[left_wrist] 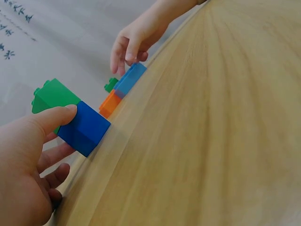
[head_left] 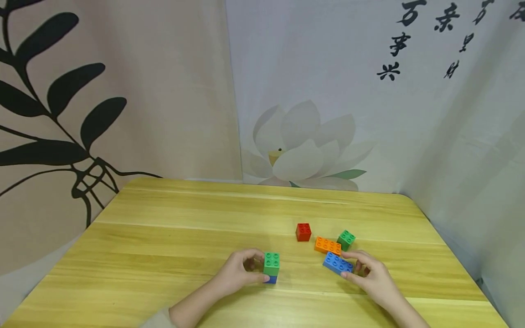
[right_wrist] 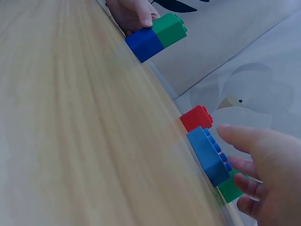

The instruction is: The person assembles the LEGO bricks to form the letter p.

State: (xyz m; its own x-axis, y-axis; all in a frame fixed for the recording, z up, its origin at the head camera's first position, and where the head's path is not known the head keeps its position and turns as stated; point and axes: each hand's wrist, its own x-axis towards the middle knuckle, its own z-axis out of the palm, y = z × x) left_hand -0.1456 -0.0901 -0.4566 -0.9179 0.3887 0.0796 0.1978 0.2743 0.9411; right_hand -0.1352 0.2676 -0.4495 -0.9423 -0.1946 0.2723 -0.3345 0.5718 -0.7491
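A square green brick (head_left: pixel 271 263) sits on top of a dark blue brick (left_wrist: pixel 86 128), and the small stack stands upright on the table. My left hand (head_left: pixel 241 274) holds this stack from its left side, the thumb across the seam between the two colours. To the right lies a long light blue brick (head_left: pixel 338 263), studs up. My right hand (head_left: pixel 375 279) hovers at its right end with thumb and forefinger spread; the right wrist view shows a gap between the thumb and the brick. An orange brick (head_left: pixel 327 245) lies just behind the light blue one.
A red brick (head_left: pixel 303 232) stands to the left of the orange one. Another green brick (head_left: pixel 346 239) sits behind the light blue brick, close to the orange one. The wooden table (head_left: pixel 197 214) ends at a printed cloth backdrop (head_left: pixel 184 91).
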